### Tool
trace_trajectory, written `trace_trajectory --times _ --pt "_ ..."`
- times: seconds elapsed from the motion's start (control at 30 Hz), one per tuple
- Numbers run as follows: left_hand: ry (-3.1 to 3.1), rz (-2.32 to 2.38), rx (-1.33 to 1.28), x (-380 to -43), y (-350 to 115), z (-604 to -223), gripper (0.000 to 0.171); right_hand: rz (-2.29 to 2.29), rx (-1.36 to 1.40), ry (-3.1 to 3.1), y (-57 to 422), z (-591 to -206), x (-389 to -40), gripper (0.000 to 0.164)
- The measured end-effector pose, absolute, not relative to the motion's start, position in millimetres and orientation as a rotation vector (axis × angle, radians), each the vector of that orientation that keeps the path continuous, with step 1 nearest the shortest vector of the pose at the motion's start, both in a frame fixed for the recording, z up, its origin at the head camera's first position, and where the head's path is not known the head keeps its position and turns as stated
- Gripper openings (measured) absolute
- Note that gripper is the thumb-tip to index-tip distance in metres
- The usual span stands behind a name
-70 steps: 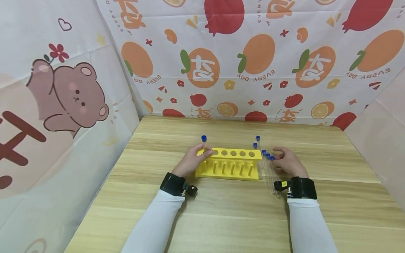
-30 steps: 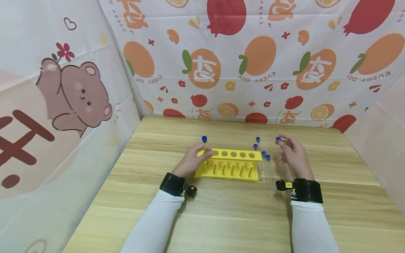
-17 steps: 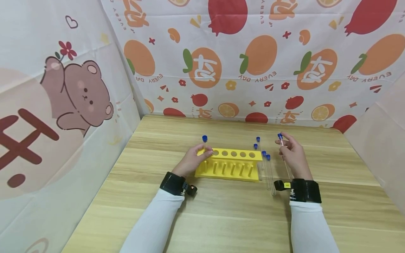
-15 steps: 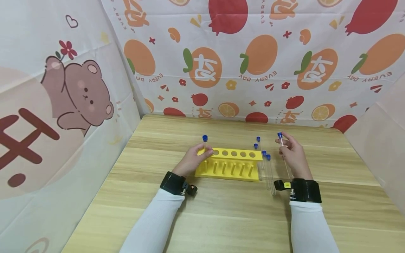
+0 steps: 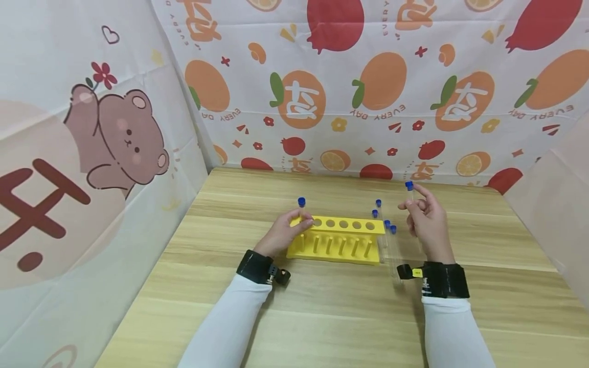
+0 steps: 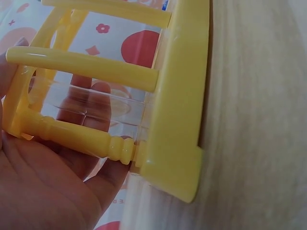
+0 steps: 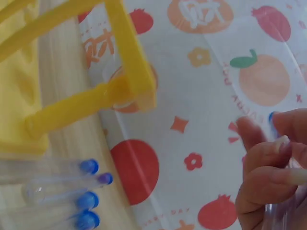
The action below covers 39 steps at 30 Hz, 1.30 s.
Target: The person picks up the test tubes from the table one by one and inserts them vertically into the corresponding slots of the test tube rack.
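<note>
Nearest to where I stand, two white sleeves reach over the wood-grain desk, each ending in a black wristband with a small camera. The left hand is curled round the left end of the yellow rack, thumb in front, fingertips behind the end post. At that same end a blue-capped tube stands in the rack, its hole hidden by the hand; five further holes show nothing in them.

The right hand, to the right of the rack and well apart from it, pinches a lifted tube between thumb and fingers, the index fingertip close to its blue cap. The lower end is lost behind the hand. Between this hand and the rack lie four capped tubes, side by side on the desk.

Change: the lifted tube, moments ago lying fifth in that group, is now clear of it, and its cap sits higher than half a second ago; the left hand has kept its place. I judge from this that the picking-up is complete and the rack is being steadied.

Beyond the desk hangs a fruit-printed cloth.
</note>
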<state>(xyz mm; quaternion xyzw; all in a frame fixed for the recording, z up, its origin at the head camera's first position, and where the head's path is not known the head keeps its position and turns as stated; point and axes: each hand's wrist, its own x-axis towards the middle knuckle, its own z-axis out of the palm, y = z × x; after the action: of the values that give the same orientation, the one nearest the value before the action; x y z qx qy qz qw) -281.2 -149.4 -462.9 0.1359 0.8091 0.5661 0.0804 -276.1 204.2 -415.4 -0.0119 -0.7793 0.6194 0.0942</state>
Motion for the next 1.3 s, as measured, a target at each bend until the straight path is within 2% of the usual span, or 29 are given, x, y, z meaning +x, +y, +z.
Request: trace_trajectory --times 0.2,0.37,0.43,0.83,1.03,1.3 --pt "2.394 1.674 0.391 -277 -149 -452 0.031 1.848 -0.042 -2.229 194 -401 -270 0.049" --pt "2.389 1.645 0.370 -276 -149 -445 0.029 1.805 -0.005 -2.201 181 -394 -273 0.036" --pt "2.396 1.659 0.371 -281 -150 -454 0.029 1.806 0.025 -2.179 175 -391 -275 0.033" --pt "2.427 1.689 0.412 -284 -150 -466 0.028 1.935 0.255 -2.039 143 -378 -280 0.047" --pt "2.431 1.672 0.425 -281 -150 -466 0.029 2.037 0.384 -1.923 131 -374 -281 0.048" --pt "2.444 1.664 0.398 -277 -151 -465 0.030 2.097 0.404 -1.799 118 -371 -280 0.048"
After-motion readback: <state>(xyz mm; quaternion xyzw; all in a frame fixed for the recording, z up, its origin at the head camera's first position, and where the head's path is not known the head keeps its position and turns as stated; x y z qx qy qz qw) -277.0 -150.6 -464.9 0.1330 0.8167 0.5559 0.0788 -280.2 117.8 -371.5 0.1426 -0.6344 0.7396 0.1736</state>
